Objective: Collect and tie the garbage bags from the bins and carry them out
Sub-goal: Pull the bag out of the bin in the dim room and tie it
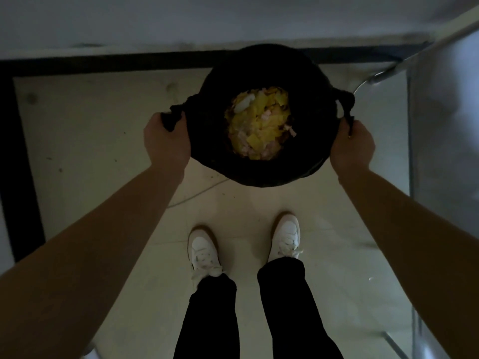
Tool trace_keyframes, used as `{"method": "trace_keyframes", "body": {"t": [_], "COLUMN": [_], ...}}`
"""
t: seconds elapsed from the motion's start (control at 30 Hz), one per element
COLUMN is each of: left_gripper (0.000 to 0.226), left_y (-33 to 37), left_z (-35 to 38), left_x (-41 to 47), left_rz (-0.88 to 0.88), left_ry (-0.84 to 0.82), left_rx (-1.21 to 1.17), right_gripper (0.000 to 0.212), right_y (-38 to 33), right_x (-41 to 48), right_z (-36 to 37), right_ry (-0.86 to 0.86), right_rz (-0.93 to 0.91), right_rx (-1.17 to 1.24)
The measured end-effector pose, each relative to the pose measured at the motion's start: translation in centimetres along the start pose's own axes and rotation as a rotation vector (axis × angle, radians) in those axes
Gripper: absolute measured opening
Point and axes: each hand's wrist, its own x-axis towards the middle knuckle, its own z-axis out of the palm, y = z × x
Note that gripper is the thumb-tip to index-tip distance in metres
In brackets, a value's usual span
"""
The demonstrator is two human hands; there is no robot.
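Note:
A black garbage bag (308, 141) hangs open in front of me above the tiled floor. Yellow and pale scraps of waste (259, 123) fill its middle. My left hand (166, 141) grips the bunched left ear of the bag's rim. On the opposite side, my right hand (355, 146) grips the right ear. Both ears are pulled outward, so the mouth stays wide. No bin shows in this dim view.
A pale wall with a dark baseboard (103, 62) runs across the back and down the left. A glass panel with a metal rail (388, 73) stands at the right. A thin white cord (197, 194) lies on the floor. My white shoes (204, 252) stand below.

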Motion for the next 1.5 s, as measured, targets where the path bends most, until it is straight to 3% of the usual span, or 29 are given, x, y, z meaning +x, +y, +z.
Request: {"method": "trace_keyframes", "body": {"t": [0.1,0.27,0.37,0.57,0.63,0.73,0.8,0.93,1.3,1.5], "left_gripper": [0.025,0.013,0.014,0.007,0.009,0.011,0.014,0.026,0.029,0.031], "left_y": [3.4,8.2,10.1,12.2,12.1,11.7,12.0,16.5,25.2,23.6], "left_z": [-1.1,-1.2,-1.8,-4.8,-5.8,-7.5,-9.3,-15.1,-32.9,-39.8], "left_x": [-2.1,-6.8,-8.1,-7.6,-7.6,-8.0,-9.0,-12.8,-21.1,-21.1], "left_rz": [0.075,0.303,0.362,0.319,0.233,0.013,-0.054,0.129,0.3,0.262], "left_ry": [0.025,-0.376,-0.395,-0.164,-0.133,-0.178,-0.176,-0.056,0.207,0.251], "left_rx": [-0.054,-0.078,-0.12,-0.261,-0.281,-0.297,-0.248,-0.26,-0.279,-0.325], "right_gripper": [0.037,0.028,0.025,0.008,0.011,0.02,0.021,0.016,0.016,0.019], "right_y": [-2.8,-7.8,-9.9,-12.9,-13.2,-13.5,-14.3,-19.2,-32.8,-35.4], "right_x": [-0.9,-5.1,-5.6,-5.3,-5.8,-6.9,-8.1,-11.8,-22.7,-27.9], "right_z": [-2.0,-2.9,-4.7,-9.6,-10.8,-12.3,-13.6,-18.0,-25.7,-23.8], "right_ry": [0.07,-0.304,-0.222,-0.001,-0.022,-0.194,-0.194,-0.024,-0.268,-0.327], "right_rz": [-0.149,-0.371,-0.346,-0.356,-0.365,-0.291,-0.302,-0.447,-0.651,-0.688], "right_rx": [-0.068,0.038,0.187,0.422,0.369,0.182,0.094,0.203,0.418,0.352]}}
